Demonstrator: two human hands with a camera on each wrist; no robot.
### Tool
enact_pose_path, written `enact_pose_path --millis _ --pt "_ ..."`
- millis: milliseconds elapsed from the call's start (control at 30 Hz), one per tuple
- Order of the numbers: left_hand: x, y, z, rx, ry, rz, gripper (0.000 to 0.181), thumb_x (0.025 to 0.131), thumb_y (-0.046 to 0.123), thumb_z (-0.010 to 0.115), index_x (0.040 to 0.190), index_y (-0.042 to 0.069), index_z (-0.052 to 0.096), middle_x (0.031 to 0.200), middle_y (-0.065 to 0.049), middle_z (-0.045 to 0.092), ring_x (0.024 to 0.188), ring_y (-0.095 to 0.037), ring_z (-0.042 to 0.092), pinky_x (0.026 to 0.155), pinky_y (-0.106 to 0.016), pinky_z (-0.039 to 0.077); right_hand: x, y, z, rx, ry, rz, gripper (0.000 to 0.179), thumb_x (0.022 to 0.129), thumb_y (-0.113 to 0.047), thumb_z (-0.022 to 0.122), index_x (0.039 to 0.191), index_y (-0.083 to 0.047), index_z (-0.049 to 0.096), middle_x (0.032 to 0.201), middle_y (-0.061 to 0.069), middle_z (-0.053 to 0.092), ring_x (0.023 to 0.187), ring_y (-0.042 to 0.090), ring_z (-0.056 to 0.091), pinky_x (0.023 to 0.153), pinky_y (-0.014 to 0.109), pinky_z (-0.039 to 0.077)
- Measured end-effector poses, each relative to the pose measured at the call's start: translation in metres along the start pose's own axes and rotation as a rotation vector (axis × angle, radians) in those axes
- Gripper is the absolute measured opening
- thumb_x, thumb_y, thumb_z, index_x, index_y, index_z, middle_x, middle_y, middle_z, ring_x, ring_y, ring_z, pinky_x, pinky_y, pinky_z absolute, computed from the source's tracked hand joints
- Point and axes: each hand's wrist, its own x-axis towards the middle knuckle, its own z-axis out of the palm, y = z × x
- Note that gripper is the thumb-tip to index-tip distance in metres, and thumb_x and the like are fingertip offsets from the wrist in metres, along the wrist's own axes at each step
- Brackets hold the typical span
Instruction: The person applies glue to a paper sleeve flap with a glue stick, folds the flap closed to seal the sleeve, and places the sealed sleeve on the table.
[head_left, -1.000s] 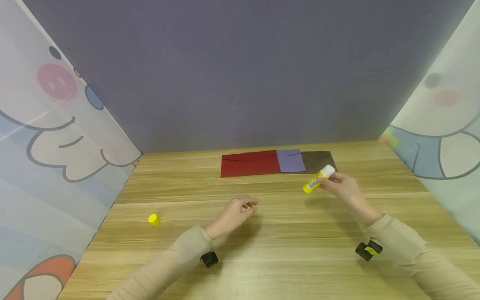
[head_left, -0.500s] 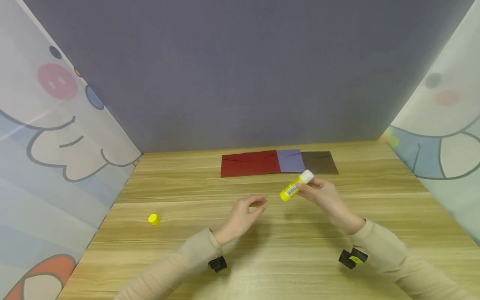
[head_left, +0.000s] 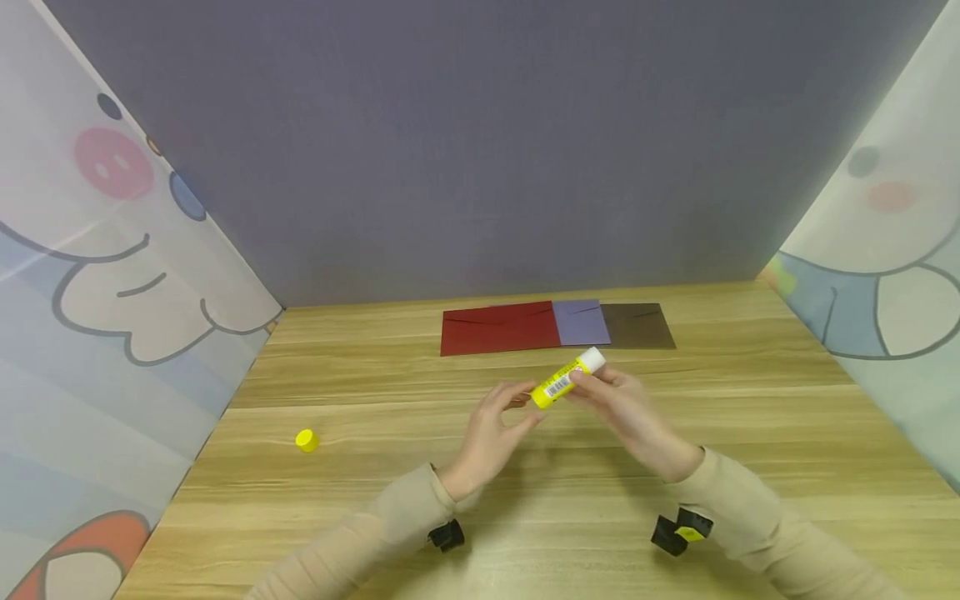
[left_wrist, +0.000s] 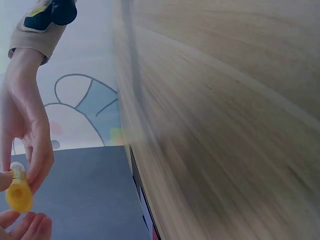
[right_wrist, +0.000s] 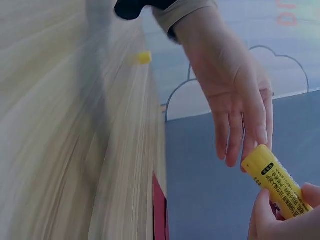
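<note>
My right hand [head_left: 626,412] pinches a yellow glue stick [head_left: 558,386] between thumb and fingers, its white end up to the right and its yellow base down to the left. The left hand [head_left: 487,437] is at that base, its thumb and fingers parted on either side of the end. In the right wrist view the left fingers look fairly straight, with the thumb tip right at the rim of the glue stick [right_wrist: 280,182]. The left wrist view shows the round base [left_wrist: 20,197] between the left thumb and fingertips. Both hands are above the wooden table.
A yellow cap [head_left: 307,440] stands on the table [head_left: 360,517] at the left. Toward the back lie a red envelope [head_left: 498,329], a lilac envelope [head_left: 582,323] and a dark brown envelope [head_left: 641,325], overlapping in a row before a grey panel [head_left: 495,167].
My right hand has brought the glue stick leftward and slightly down toward the middle. The left hand has moved a little right, to the glue stick's base. Cap and envelopes stay in place.
</note>
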Motion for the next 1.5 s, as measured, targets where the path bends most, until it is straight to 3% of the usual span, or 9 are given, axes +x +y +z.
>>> enact_pose_path --millis 267,433,533,633,833,967,1100,1300,1500 --pt "-0.001 0.001 0.003 0.076 0.09 0.126 0.033 0.075 0.009 0.069 0.103 -0.001 0.056 0.096 -0.007 0.058 0.086 -0.017 0.057 0.076 -0.023 0.049 -0.003 -0.001 0.006 0.135 -0.045 0.045 0.058 0.088 -0.015 0.053 0.131 0.012 0.025 0.133 0.026 0.03 0.103 0.014 0.054 0.096 0.029 0.037" --pt "-0.002 -0.001 0.004 0.101 0.113 0.184 0.029 0.073 0.006 0.071 0.095 0.0 0.053 0.091 -0.007 0.06 0.083 -0.017 0.058 0.074 -0.023 0.05 -0.004 -0.001 0.008 0.113 -0.072 0.03 0.057 0.089 -0.013 0.052 0.133 0.011 0.024 0.136 0.026 0.027 0.115 0.021 0.046 0.095 0.027 0.039" --pt "-0.002 -0.002 0.003 0.059 0.092 0.19 0.028 0.073 0.004 0.07 0.094 -0.001 0.053 0.091 -0.009 0.061 0.082 -0.018 0.058 0.075 -0.024 0.05 -0.004 0.0 0.009 0.091 -0.076 0.023 0.057 0.089 -0.013 0.052 0.133 0.01 0.025 0.136 0.024 0.028 0.118 0.024 0.042 0.094 0.027 0.039" --pt "0.0 -0.001 -0.001 -0.078 0.031 0.099 0.024 0.075 0.003 0.068 0.094 -0.002 0.054 0.093 -0.011 0.062 0.081 -0.02 0.059 0.075 -0.025 0.05 -0.003 0.001 0.008 0.074 -0.075 0.017 0.055 0.089 -0.014 0.052 0.132 0.01 0.027 0.135 0.024 0.03 0.117 0.023 0.044 0.094 0.027 0.039" --pt "0.005 0.002 -0.01 -0.42 -0.118 -0.277 0.023 0.079 0.006 0.064 0.096 -0.007 0.055 0.101 -0.017 0.061 0.081 -0.017 0.061 0.075 -0.026 0.051 -0.003 0.002 0.007 0.057 -0.081 0.006 0.055 0.089 -0.015 0.053 0.131 0.011 0.028 0.131 0.024 0.035 0.111 0.018 0.049 0.094 0.028 0.04" --pt "0.007 0.001 -0.013 -0.608 -0.18 -0.442 0.024 0.08 0.004 0.062 0.097 -0.01 0.053 0.095 -0.018 0.063 0.075 -0.016 0.063 0.079 -0.034 0.05 -0.004 0.002 0.006 0.05 -0.097 -0.001 0.056 0.088 -0.015 0.054 0.129 0.012 0.028 0.123 0.018 0.044 0.107 0.015 0.052 0.093 0.028 0.04" --pt "0.01 -0.003 -0.014 -0.778 -0.243 -0.525 0.019 0.081 0.002 0.058 0.095 -0.01 0.053 0.083 -0.011 0.064 0.073 -0.016 0.063 0.083 -0.039 0.048 -0.005 0.002 0.006 0.048 -0.123 -0.02 0.055 0.088 -0.014 0.054 0.128 0.014 0.028 0.115 0.01 0.051 0.104 0.014 0.054 0.093 0.028 0.04" --pt "0.012 -0.013 -0.017 -0.962 -0.409 -0.566 0.01 0.088 0.005 0.048 0.091 0.003 0.057 0.082 -0.003 0.063 0.078 -0.013 0.061 0.084 -0.032 0.048 -0.005 0.002 0.005 0.042 -0.148 -0.041 0.055 0.089 -0.013 0.053 0.128 0.015 0.027 0.113 0.007 0.053 0.104 0.013 0.054 0.094 0.028 0.039" --pt "0.012 -0.016 -0.015 -1.095 -0.462 -0.63 0.017 0.092 0.007 0.04 0.094 0.004 0.057 0.085 -0.003 0.061 0.08 -0.012 0.057 0.081 -0.025 0.048 -0.005 0.003 0.004 0.034 -0.156 -0.036 0.055 0.089 -0.013 0.052 0.129 0.014 0.026 0.126 0.021 0.042 0.109 0.016 0.05 0.095 0.029 0.038"
